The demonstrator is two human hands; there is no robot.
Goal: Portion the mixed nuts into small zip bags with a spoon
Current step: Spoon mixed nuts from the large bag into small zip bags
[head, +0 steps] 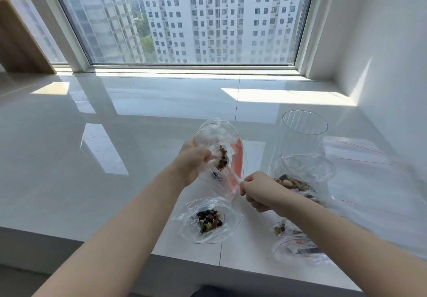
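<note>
I'm looking at a glossy white sill (138, 116) under a wide window (184, 24), tower blocks (219, 24) outside, sun patches, white wall (381, 54) right, wood panel (16, 42) left.

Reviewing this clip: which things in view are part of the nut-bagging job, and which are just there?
In the job:
- left hand holding the open bag
- right hand gripping the spoon
- filled bag
- nut supply bag
- bag at right edge
- spare bags

Just there:
- clear cylinder
- window
- wooden panel
</note>
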